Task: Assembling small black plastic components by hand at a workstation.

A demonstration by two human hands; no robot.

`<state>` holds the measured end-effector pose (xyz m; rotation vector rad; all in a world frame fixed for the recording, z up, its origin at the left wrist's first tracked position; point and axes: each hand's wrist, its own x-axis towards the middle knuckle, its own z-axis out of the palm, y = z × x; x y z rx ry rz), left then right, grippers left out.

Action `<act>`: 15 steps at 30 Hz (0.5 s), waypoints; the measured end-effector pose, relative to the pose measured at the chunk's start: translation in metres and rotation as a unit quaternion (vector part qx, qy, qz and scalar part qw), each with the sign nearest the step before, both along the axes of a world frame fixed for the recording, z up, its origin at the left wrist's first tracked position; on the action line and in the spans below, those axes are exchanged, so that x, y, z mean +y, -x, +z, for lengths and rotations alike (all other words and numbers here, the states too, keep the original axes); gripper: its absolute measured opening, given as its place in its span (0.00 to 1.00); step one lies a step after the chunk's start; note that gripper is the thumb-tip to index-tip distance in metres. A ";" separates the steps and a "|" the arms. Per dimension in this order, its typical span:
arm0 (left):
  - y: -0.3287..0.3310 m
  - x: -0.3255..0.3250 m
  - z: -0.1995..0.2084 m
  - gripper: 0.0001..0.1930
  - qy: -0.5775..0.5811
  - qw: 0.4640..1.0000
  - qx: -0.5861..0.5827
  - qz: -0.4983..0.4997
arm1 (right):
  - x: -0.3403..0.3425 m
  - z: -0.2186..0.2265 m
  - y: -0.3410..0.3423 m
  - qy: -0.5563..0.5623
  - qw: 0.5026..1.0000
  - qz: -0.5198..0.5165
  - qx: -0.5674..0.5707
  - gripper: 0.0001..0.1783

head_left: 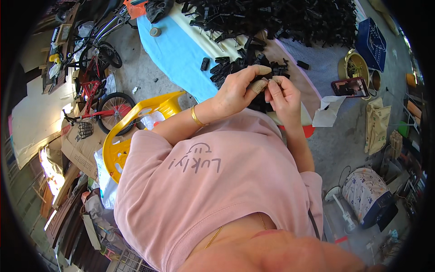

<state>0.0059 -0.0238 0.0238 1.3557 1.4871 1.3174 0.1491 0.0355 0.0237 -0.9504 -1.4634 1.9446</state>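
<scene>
Both hands meet just this side of the black pile (272, 20). The left hand (235, 90) pinches a small dark part (264, 80) with taped fingertips (259, 86), and the right hand (283, 93) closes on it from the other side. Looks like mid-assembly of one piece; next seems to call for a firm squeeze, fingers aligned.
</scene>
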 end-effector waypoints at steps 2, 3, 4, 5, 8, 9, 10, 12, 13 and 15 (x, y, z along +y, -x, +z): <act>0.001 -0.001 0.002 0.14 -0.035 0.998 0.060 -0.008 | -0.001 -0.003 -0.002 -0.079 0.996 0.008 -0.031 0.07; 0.002 -0.001 0.002 0.14 -0.035 0.998 0.059 -0.009 | -0.001 -0.003 -0.002 -0.079 0.996 0.008 -0.031 0.07; 0.003 -0.001 0.002 0.14 -0.033 0.998 0.056 -0.010 | -0.001 -0.001 -0.002 -0.099 0.994 0.009 -0.041 0.07; 0.003 -0.002 0.003 0.14 -0.031 0.998 0.053 -0.012 | -0.001 0.001 -0.002 -0.119 0.992 0.010 -0.050 0.08; 0.002 -0.004 0.004 0.14 -0.009 1.000 0.010 -0.010 | -0.002 0.002 0.000 -0.135 0.989 0.003 -0.059 0.08; 0.001 -0.005 0.004 0.14 -0.009 1.000 0.010 -0.009 | -0.003 0.002 0.001 -0.135 0.989 0.003 -0.059 0.08; 0.000 -0.006 0.004 0.14 0.005 1.000 -0.007 0.003 | -0.003 0.003 0.001 -0.143 0.987 0.002 -0.067 0.08; -0.001 -0.007 0.002 0.15 0.019 0.999 -0.024 0.016 | -0.003 0.003 0.001 -0.151 0.986 0.003 -0.076 0.08; -0.001 -0.005 -0.001 0.14 -0.006 1.000 -0.007 0.026 | -0.004 0.002 0.001 -0.129 0.989 0.004 -0.067 0.09; 0.000 -0.005 -0.003 0.14 -0.031 0.999 0.009 0.037 | -0.004 0.001 0.002 -0.108 0.992 0.006 -0.059 0.09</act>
